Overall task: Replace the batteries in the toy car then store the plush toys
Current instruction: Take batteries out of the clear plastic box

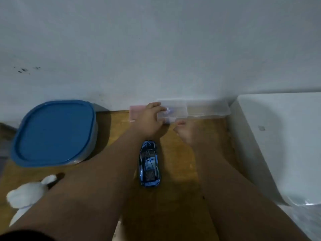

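A shiny blue toy car (149,164) stands on the wooden table (180,171), between my two forearms. At the wall lies a clear plastic case (206,108) with compartments. My left hand (149,122) grips the case's left end, thumb on its lid. My right hand (186,131) is just in front of the case, fingertips pinched at its front edge; what it holds is too blurred to tell. A white plush toy (29,192) lies at the lower left, partly hidden by my left arm.
A large container with a blue lid (53,133) stands at the left. A small pink case (137,112) rests against the wall behind my left hand. A white appliance or bin (278,136) borders the table on the right.
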